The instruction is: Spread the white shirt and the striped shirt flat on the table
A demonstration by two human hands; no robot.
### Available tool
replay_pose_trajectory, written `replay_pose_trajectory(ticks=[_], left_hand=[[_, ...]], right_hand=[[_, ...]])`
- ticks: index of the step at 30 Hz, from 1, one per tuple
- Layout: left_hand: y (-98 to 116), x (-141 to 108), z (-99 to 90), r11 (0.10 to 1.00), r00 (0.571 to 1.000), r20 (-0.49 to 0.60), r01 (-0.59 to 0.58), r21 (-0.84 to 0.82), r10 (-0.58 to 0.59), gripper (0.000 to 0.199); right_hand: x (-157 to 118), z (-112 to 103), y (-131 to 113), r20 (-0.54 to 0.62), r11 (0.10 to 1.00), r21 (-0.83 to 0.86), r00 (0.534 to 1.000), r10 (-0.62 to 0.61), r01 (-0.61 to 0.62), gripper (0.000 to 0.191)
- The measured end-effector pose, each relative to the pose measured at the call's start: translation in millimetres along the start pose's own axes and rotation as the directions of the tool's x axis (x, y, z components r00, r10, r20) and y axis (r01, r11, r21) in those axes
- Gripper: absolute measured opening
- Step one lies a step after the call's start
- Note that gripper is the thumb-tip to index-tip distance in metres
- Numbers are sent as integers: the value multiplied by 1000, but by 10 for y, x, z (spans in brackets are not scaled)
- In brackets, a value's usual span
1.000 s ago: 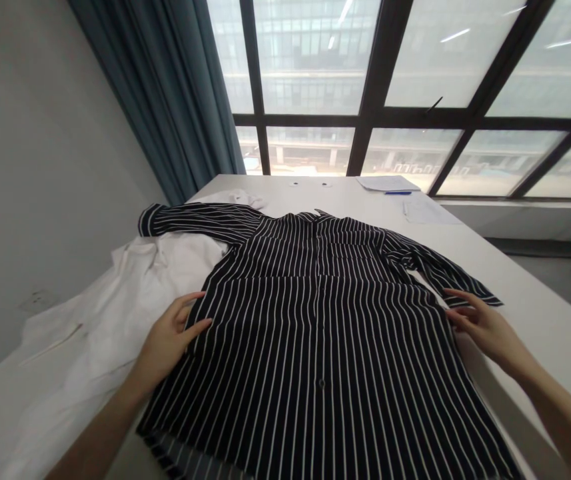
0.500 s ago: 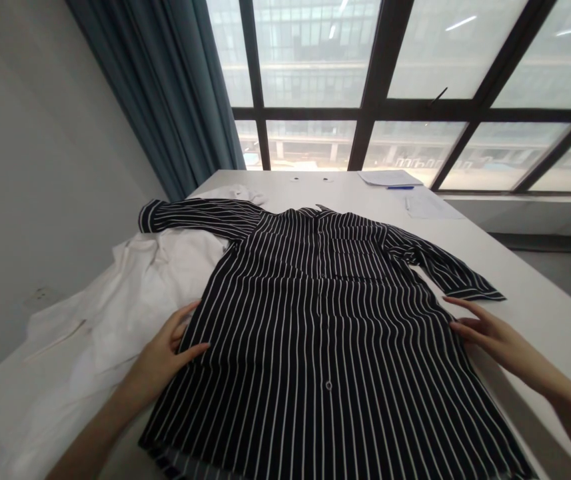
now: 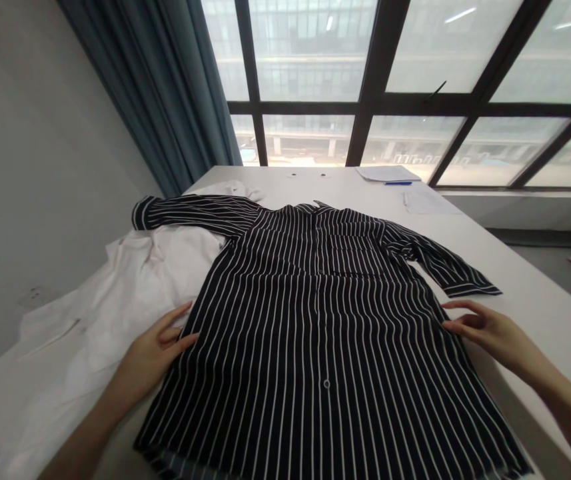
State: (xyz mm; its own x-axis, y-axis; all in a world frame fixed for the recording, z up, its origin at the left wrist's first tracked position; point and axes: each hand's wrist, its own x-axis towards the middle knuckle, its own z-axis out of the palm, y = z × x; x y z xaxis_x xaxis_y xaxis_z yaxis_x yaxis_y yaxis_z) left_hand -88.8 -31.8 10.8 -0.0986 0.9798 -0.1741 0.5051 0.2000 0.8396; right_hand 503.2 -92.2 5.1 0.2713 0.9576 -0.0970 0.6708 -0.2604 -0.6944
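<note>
A black shirt with white stripes (image 3: 275, 320) lies front up and spread out, its collar toward the window and its hem near me. A button shows low on its front. My left hand (image 3: 152, 350) holds the shirt's left side edge, thumb on top and the other fingers at or under the edge. On the opposite edge, my right hand (image 3: 488, 330) pinches the fabric between thumb and fingers. One sleeve stretches out to the left over white cloth (image 3: 160, 260); the other slants down to the right.
The shirt rests on a white table (image 3: 525, 300). Papers (image 3: 388, 174) and a blue pen (image 3: 398, 183) lie at its far right, with another sheet (image 3: 430, 203) closer. A wall and a blue curtain (image 3: 165, 87) border the left side; windows stand behind.
Both hands stay at the shirt's side edges. My right hand's fingers have drawn closer together on the fabric. The whole view has shifted slightly.
</note>
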Motion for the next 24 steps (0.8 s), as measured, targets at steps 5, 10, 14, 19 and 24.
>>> replay_pose_trajectory(ticks=[5,10,14,19,24], left_hand=[[70,110,0,991,988,-99,-107,78,114,74],[285,310,58,952,962,-150,-187,240,227,60],[397,487,144,858,915,-145,-286,426,377,46],[356,537,258,654,842,-73,-358,666,535,26],[252,510,297,597,795,-101,-358,718,598,25]], right_hand=[[161,-53,-26,12,987,125,994,104,-105,59],[403,-10,-97,9,961,242,991,132,-130,49],[505,36,-169,74,905,382,982,171,-186,46],[498,45,-204,201,850,456,961,189,-263,59],[488,60,-174,211,808,532,964,162,-253,67]])
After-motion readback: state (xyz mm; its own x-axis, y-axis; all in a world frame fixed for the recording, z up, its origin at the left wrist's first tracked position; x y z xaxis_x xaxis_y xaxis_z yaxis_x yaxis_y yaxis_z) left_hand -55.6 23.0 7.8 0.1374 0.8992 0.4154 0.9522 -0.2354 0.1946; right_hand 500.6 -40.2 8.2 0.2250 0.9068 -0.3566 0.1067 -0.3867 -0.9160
